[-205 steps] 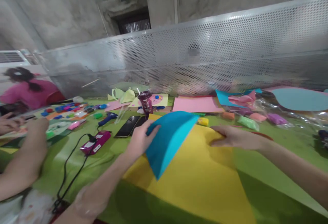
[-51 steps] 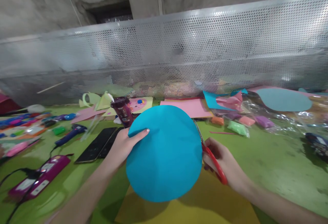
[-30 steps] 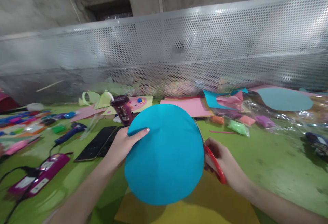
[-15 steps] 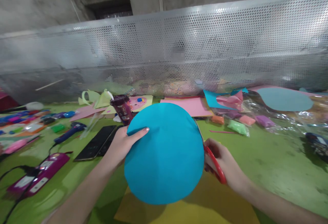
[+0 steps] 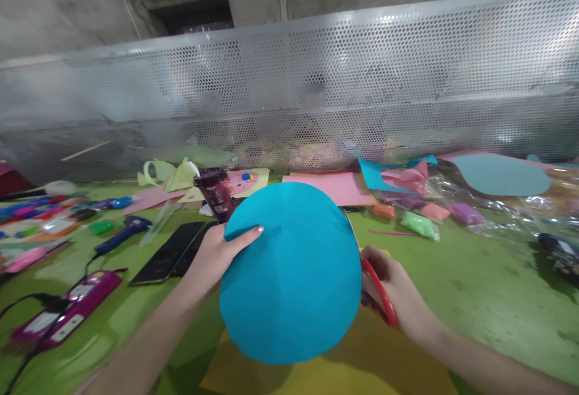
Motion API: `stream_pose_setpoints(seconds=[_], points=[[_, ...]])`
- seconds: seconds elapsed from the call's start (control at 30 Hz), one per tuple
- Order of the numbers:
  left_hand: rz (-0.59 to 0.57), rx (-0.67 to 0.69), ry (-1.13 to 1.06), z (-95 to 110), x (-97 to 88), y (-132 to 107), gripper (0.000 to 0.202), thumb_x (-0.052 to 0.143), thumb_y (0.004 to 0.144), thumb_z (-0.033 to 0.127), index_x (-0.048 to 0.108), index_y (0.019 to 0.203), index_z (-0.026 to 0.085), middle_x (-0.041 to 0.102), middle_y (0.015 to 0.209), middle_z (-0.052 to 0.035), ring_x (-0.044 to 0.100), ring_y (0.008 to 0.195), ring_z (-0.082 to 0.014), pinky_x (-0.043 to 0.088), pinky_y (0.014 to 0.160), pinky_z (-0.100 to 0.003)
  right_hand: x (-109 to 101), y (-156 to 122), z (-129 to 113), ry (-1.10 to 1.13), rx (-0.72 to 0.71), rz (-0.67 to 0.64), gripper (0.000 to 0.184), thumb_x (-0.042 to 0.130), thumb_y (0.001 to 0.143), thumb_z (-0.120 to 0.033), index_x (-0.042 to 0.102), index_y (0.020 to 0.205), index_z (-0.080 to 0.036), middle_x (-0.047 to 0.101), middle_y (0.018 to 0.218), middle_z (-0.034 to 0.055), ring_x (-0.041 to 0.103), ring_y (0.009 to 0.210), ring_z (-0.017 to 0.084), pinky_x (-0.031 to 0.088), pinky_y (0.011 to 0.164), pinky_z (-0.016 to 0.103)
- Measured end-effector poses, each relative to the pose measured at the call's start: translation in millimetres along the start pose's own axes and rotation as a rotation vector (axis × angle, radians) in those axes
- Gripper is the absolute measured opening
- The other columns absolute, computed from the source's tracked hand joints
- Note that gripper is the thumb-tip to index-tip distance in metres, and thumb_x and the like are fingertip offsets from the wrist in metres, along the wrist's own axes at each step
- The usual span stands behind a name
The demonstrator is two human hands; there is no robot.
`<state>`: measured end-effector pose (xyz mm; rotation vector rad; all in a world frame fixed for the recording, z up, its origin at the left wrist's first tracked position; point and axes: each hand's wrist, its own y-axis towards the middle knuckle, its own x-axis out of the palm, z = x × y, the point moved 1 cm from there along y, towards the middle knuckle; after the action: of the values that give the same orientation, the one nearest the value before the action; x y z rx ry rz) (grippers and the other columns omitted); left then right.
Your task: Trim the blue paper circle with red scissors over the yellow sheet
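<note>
My left hand (image 5: 215,256) pinches the upper left edge of a round blue paper disc (image 5: 289,271), thumb lying on top, and holds it up above the table. My right hand (image 5: 398,292) is closed through the red handles of a pair of scissors (image 5: 377,289), whose blades meet the disc's right edge. A yellow sheet (image 5: 344,371) lies flat under the disc on the green table cover (image 5: 474,286).
Two dark phones (image 5: 174,253) and a maroon cup (image 5: 216,194) sit just left of my left hand. A magenta device with a black cable (image 5: 63,313) lies at the near left. Pink paper (image 5: 332,187), bagged clay pieces (image 5: 420,217) and a perforated metal barrier (image 5: 316,93) stand behind.
Since 6.8 s ago the blue piece has become a flat round disc and my right hand has taken up the scissors. Over the last second almost nothing moved.
</note>
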<state>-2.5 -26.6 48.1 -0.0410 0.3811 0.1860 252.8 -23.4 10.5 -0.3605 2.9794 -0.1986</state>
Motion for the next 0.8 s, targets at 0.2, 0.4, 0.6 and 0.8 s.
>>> stream_pose_setpoints(seconds=[0.2, 0.4, 0.6, 0.8], points=[[-0.015, 0.007, -0.033, 0.8, 0.8, -2.1, 0.052, 0.055, 0.068, 0.051, 0.057, 0.11, 0.021, 0.062, 0.11, -0.0068, 0.061, 0.09, -0.0307, 0.056, 0.069, -0.04, -0.4, 0.6, 0.1, 0.0, 0.019, -0.016, 0.017, 0.053, 0.066, -0.023, 0.036, 0.066, -0.02, 0.04, 0.049, -0.0085, 0.04, 0.041, 0.006, 0.034, 0.041, 0.02], [0.0, 0.007, 0.002, 1.4, 0.2, -2.2, 0.051, 0.054, 0.068, 0.052, 0.057, 0.109, 0.021, 0.061, 0.11, -0.0065, 0.061, 0.091, -0.0317, 0.056, 0.069, -0.041, 0.0, -1.6, -1.6, -0.035, 0.027, 0.01, 0.015, 0.052, 0.067, -0.023, 0.037, 0.066, -0.02, 0.041, 0.049, -0.0083, 0.041, 0.041, 0.006, 0.036, 0.041, 0.02], [-0.024, -0.009, -0.097, 1.3, -0.1, -1.6, 0.046, 0.058, 0.067, 0.048, 0.058, 0.107, 0.025, 0.061, 0.111, -0.0047, 0.06, 0.092, -0.0319, 0.056, 0.071, -0.042, -1.3, -1.2, 0.6, -0.056, 0.016, 0.005, 0.013, 0.052, 0.068, -0.023, 0.039, 0.068, -0.02, 0.042, 0.051, -0.0083, 0.043, 0.04, 0.006, 0.035, 0.039, 0.019], [-0.014, -0.002, -0.09, 1.1, -0.6, -1.5, 0.046, 0.058, 0.066, 0.048, 0.058, 0.106, 0.025, 0.061, 0.111, -0.0053, 0.061, 0.092, -0.0317, 0.056, 0.071, -0.041, 0.7, -2.6, -1.1, -0.062, 0.017, 0.024, 0.017, 0.052, 0.069, -0.029, 0.038, 0.066, -0.021, 0.041, 0.048, -0.0082, 0.043, 0.038, 0.007, 0.034, 0.038, 0.02]])
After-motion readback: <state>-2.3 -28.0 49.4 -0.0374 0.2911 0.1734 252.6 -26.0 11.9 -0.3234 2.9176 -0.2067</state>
